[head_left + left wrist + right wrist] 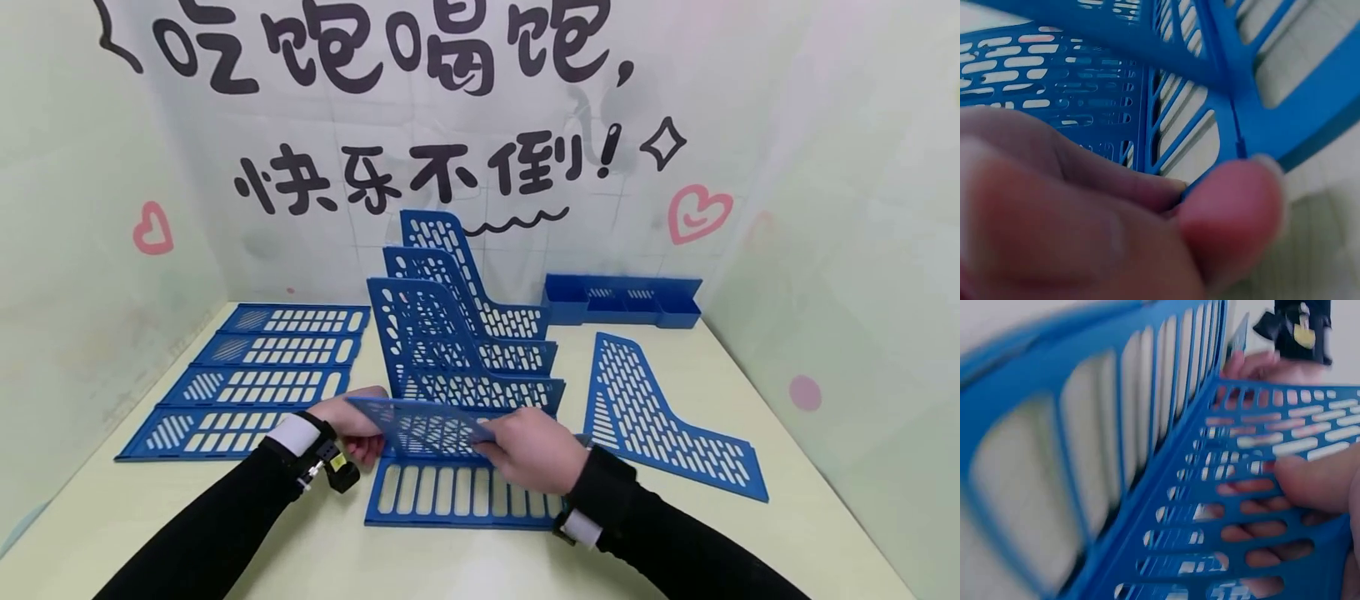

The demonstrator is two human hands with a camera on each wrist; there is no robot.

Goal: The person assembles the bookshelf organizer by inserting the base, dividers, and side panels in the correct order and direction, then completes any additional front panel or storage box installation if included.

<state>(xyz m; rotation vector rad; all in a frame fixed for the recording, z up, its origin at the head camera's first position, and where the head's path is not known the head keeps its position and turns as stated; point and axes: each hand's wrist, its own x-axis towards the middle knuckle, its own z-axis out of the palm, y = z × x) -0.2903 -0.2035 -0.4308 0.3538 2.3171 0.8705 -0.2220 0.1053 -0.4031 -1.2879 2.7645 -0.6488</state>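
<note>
A blue file rack sits mid-table in the head view, with three tall perforated dividers upright behind its slotted base panel. My right hand grips another perforated divider, which tilts low over the base. In the right wrist view the right thumb lies on the divider's upper face, and fingers show through its holes underneath. At the rack's left end, my left hand curls at the base edge. The left wrist view shows its fingertips pinching the base at a seam between two slotted sections.
On the left lies a row of several flat blue slotted panels. One loose perforated divider lies flat at the right. A blue compartment tray stands at the back right, near the printed backdrop. Pale walls flank the table.
</note>
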